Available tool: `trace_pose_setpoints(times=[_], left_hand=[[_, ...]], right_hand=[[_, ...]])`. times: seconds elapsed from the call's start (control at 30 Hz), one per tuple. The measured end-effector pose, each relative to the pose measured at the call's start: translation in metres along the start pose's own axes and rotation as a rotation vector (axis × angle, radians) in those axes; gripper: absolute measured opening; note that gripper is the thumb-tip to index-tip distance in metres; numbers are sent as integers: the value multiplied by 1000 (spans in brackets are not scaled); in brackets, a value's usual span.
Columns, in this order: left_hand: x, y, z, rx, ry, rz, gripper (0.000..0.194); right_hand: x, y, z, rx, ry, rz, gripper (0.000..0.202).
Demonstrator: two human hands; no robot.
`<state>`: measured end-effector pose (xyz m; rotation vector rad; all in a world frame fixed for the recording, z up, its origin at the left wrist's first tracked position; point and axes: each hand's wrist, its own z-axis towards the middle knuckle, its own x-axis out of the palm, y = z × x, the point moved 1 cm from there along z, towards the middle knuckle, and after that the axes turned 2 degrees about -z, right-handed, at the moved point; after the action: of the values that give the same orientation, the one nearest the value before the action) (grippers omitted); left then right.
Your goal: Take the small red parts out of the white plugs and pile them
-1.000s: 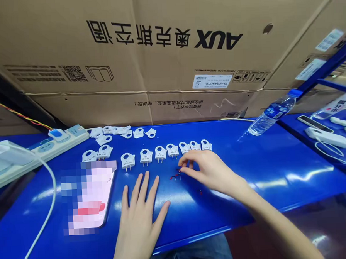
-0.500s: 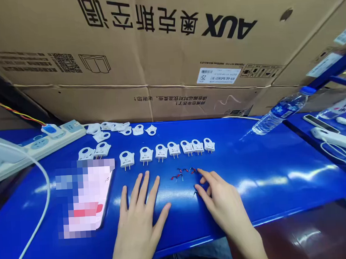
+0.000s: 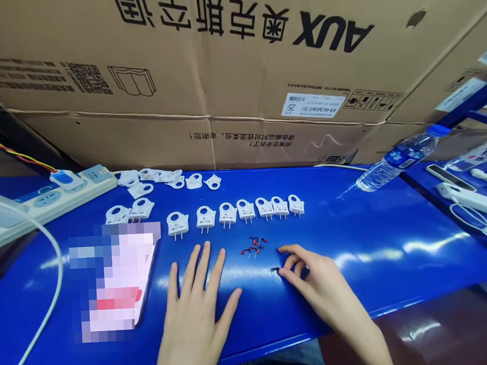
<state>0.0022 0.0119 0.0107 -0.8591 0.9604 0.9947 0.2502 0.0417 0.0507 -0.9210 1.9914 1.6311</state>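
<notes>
My left hand (image 3: 196, 305) lies flat on the blue tabletop with its fingers spread, holding nothing. My right hand (image 3: 320, 276) has its thumb and a bent finger pressed together at a small black piece with thin legs (image 3: 275, 269), low over the tabletop; its index finger stretches out above. Between the hands sits a loose cluster of small red-and-black parts with thin wire legs (image 3: 254, 248). Behind them a row of white two-pin plugs with ring tops (image 3: 227, 213) lies across the table, pins pointing toward me.
Several white ring-shaped covers (image 3: 194, 181) lie farther back, near a power strip (image 3: 48, 198). A phone (image 3: 122, 281) rests left of my left hand, beside a white cable (image 3: 56, 268). A water bottle (image 3: 401, 160) leans at the right. A large cardboard box (image 3: 222, 96) stands behind.
My right hand has drawn back from the red-and-black parts, which now sit closer together, and its fingers have closed at the black piece. My left hand stays put.
</notes>
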Motion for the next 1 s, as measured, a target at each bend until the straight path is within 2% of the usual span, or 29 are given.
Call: trace_pose_setpoints(times=[0.27,0.5,0.57,0.67,0.7,0.9,1.0], left_hand=[[2,0,-1,-9,6,1,63],[2,0,-1,8,-10,3,62],[2,0,-1,12,-9,8,63],[2,1,-2,16,-10,18,63],[2,1,-2,21,-13,21,63],[3,0,-1,33,-31,14,61],[3,0,0,28,-21,11,62]], right_hand=[[24,30,29,-37,-162,-148,35],[39,44,27,-157,-227,-76,31],[41,44,25,-158,-259,-120,38],[46,44,25,-116,-316,-267,65],[48,45,25,-108,-322,-303,67],[61,57,29,-167,-260,-339,25],[59,60,31,-211,-209,-337,16]])
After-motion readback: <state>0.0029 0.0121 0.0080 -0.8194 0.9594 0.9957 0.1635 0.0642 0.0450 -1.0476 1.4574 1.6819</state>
